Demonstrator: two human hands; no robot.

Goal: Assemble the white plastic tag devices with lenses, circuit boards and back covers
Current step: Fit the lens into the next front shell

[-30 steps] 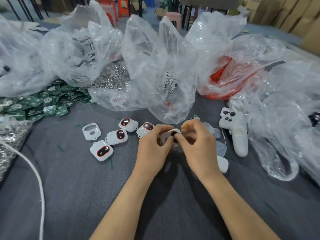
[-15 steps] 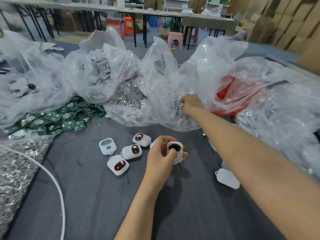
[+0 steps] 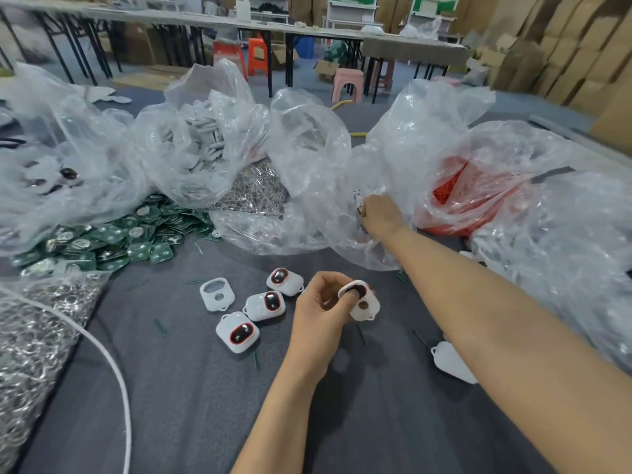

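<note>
Reaching away from the shell it helped hold a second ago, the right hand [image 3: 378, 215] now sits at the mouth of a crumpled clear plastic bag [image 3: 314, 159], fingers dipped among small white pieces. Whether it has pinched one yet I cannot tell. The left hand [image 3: 319, 314] alone holds the white plastic tag shell [image 3: 362, 304] above the grey tabletop [image 3: 188, 405], fingers curled round it and thumb pressed on its dark oval lens [image 3: 355, 289].

The lens looks seated, so the step in hand is fetching the next insert, possibly for the round hole below the lens. The next move calls for carrying it back and lining it up.

Beside the left hand lie three shells with red-rimmed lenses [image 3: 265, 304] and one empty shell [image 3: 217, 294]. A white back cover [image 3: 451, 362] lies by the right forearm. Further out, green circuit boards [image 3: 119, 239] are heaped loose. One clear bag holds flat white covers [image 3: 201, 145], another red parts [image 3: 451, 189], and a third metal rings [image 3: 260, 189].
</note>
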